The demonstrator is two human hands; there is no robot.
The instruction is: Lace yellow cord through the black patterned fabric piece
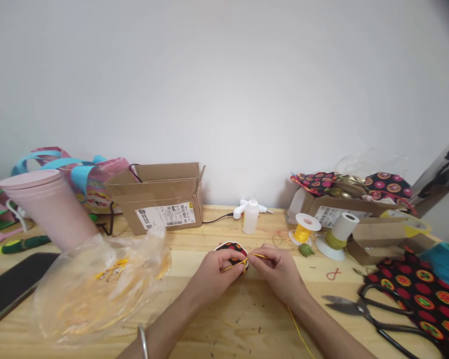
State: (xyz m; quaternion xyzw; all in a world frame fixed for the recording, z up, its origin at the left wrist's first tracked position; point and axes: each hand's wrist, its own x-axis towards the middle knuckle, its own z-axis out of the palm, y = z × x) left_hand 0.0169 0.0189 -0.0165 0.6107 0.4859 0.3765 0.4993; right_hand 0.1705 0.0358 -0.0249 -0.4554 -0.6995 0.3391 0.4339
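Observation:
My left hand (221, 271) pinches a thin yellow cord (260, 256) at the middle of the table. Close against it on the right, my right hand (279, 271) grips the same cord between thumb and fingertips. From beneath my right wrist a tail of the cord trails toward the table's front edge. Just behind my fingers shows a small black patterned fabric piece (230, 246) with red spots and a pale edge, partly covered by my left hand. Whether the cord is tied to the fabric piece I cannot make out.
Left lie a plastic bag (97, 294) of yellow cords, a phone (15, 284), a pink tumbler (52, 209) and a cardboard box (164, 194). A white bottle (250, 218) stands behind my hands. Right are a yellow spool (303, 232), a green spool (336, 239), black-handled scissors (362, 309) and patterned fabric (426, 299).

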